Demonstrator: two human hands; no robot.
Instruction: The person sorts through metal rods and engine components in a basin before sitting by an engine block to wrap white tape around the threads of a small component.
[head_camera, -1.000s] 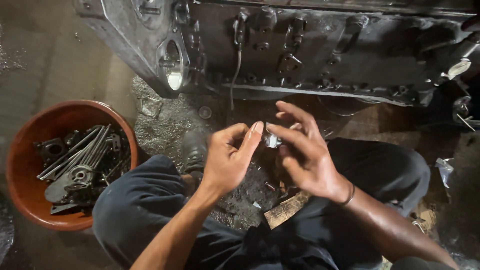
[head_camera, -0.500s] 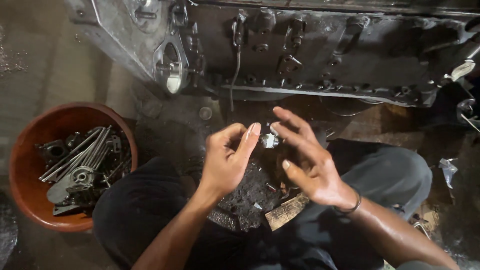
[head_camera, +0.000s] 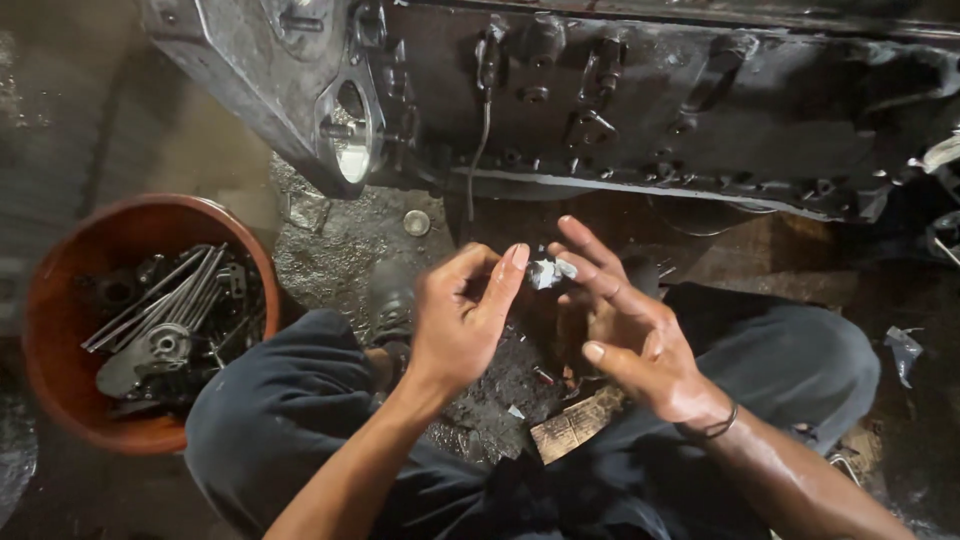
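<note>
Metal, small and pale grey, is seen as a part pinched between both hands, above the lap and below the dark engine block. Most of the part is covered by fingertips, so its shape is hard to make out; its long axis appears to run left to right. The left hand is closed on it. The right hand touches it, fingers spread. An orange bowl of metal pieces stands left.
</note>
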